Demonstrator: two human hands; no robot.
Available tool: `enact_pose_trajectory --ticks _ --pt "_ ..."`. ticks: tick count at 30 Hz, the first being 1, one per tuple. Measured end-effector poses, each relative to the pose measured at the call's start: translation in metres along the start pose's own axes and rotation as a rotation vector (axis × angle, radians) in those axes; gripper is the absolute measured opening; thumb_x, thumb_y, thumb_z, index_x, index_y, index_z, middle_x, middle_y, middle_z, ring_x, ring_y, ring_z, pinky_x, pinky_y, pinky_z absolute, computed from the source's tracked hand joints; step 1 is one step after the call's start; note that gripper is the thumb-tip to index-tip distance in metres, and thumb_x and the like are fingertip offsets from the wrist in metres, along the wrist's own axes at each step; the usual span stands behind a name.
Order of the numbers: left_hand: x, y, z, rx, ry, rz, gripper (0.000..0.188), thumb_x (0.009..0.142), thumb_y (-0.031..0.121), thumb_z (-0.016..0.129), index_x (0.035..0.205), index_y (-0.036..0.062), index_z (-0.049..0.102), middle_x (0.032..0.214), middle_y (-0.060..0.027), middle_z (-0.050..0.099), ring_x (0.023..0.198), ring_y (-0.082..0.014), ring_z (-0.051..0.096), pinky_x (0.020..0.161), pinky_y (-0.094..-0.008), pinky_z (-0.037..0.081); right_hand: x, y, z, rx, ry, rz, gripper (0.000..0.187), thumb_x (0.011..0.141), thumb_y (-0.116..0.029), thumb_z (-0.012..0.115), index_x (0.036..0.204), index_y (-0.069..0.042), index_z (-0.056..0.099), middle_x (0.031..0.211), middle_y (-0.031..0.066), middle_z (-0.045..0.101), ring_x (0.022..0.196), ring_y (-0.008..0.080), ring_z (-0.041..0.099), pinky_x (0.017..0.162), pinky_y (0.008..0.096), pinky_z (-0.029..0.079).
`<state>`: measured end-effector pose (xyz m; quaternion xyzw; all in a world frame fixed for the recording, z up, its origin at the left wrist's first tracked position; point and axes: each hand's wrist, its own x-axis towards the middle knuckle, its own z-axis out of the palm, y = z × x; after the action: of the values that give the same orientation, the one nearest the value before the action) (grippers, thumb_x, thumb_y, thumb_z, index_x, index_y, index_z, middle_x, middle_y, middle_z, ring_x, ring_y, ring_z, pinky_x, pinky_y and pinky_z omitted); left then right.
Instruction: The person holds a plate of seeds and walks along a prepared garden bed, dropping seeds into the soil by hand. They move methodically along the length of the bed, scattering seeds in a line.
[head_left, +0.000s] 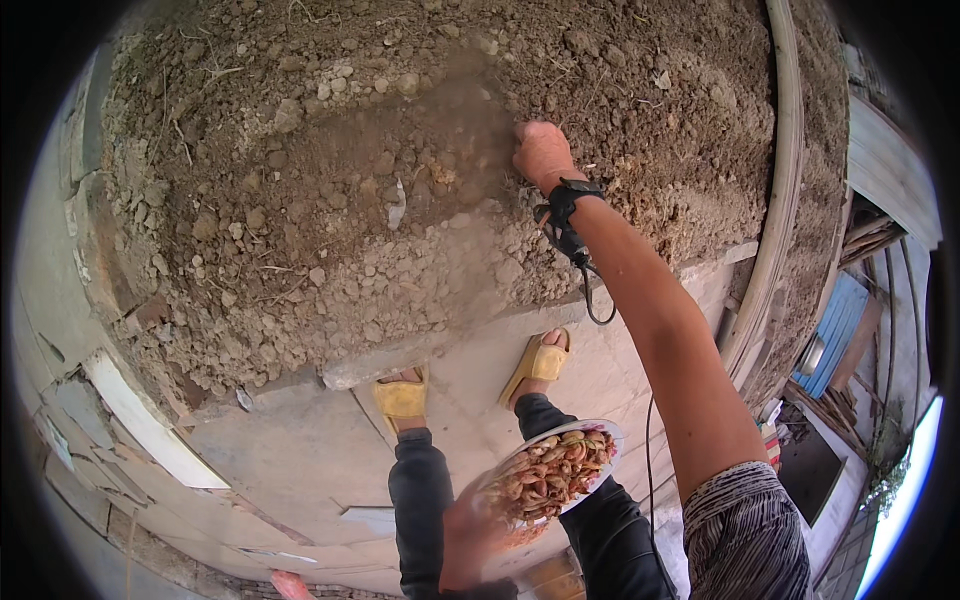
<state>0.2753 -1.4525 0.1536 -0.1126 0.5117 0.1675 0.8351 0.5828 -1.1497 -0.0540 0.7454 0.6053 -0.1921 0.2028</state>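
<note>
Well apart from right fist (543, 152), contents hidden, left hand (470, 535) holds plate (617, 442) of bulbs (553, 472).

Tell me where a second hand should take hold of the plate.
Probably by the right rim of the plate, coming from the right, thumb above and palm below: its pale edge there shows past the heaped reddish-brown bulbs, while the left hand, blurred, supports the opposite side.
</note>
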Motion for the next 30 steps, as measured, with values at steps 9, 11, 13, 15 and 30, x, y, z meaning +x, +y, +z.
enact_pose_trajectory --ticks 9,11,13,15,30 --pt "0.005 -0.001 -0.002 0.162 -0.049 0.026 0.052 0.062 -0.011 0.054 0.114 -0.0072 0.053 0.108 -0.0104 0.063 0.1 -0.0182 0.06 0.09 -0.0296 0.046 0.007 0.015 0.001 -0.267 0.098 -0.253 0.019 0.072 -0.017 0.063 0.084 -0.004 0.067 0.09 0.0188 0.064 0.087 0.0346 0.062 0.076 0.0425 0.052" --pt "0.006 -0.001 -0.001 0.169 -0.051 0.039 0.052 0.062 -0.011 0.055 0.114 -0.0074 0.053 0.109 -0.0107 0.063 0.101 -0.0185 0.06 0.09 -0.03 0.046 0.011 0.022 0.014 -0.178 0.197 -0.2 0.019 0.074 -0.019 0.062 0.083 -0.003 0.067 0.091 0.0199 0.064 0.085 0.0363 0.063 0.076 0.0431 0.052" --pt "0.005 -0.002 -0.001 0.153 -0.056 0.049 0.054 0.062 -0.01 0.056 0.116 -0.0077 0.053 0.109 -0.011 0.062 0.101 -0.0189 0.06 0.091 -0.0303 0.046 0.008 0.023 0.019 -0.097 0.234 -0.145 0.019 0.075 -0.017 0.06 0.085 -0.002 0.066 0.091 0.0204 0.064 0.085 0.0373 0.063 0.075 0.0434 0.052" --pt "0.004 0.009 0.005 0.035 -0.056 0.017 0.055 0.063 -0.009 0.057 0.118 -0.0077 0.052 0.11 -0.0109 0.062 0.101 -0.0186 0.06 0.091 -0.0302 0.046 0.006 0.021 0.02 -0.027 0.267 -0.098 0.018 0.075 -0.015 0.059 0.086 -0.002 0.065 0.091 0.0207 0.063 0.084 0.0381 0.063 0.074 0.0436 0.052" --pt "0.006 0.024 0.019 0.168 -0.124 0.097 0.054 0.064 -0.009 0.055 0.118 -0.0078 0.052 0.111 -0.011 0.062 0.103 -0.0182 0.059 0.091 -0.0292 0.045 -0.041 0.058 0.037 0.125 0.326 -0.278 0.008 0.08 -0.006 0.061 0.078 -0.002 0.054 0.08 0.0176 0.056 0.074 0.0414 0.057 0.064 0.0474 0.046"
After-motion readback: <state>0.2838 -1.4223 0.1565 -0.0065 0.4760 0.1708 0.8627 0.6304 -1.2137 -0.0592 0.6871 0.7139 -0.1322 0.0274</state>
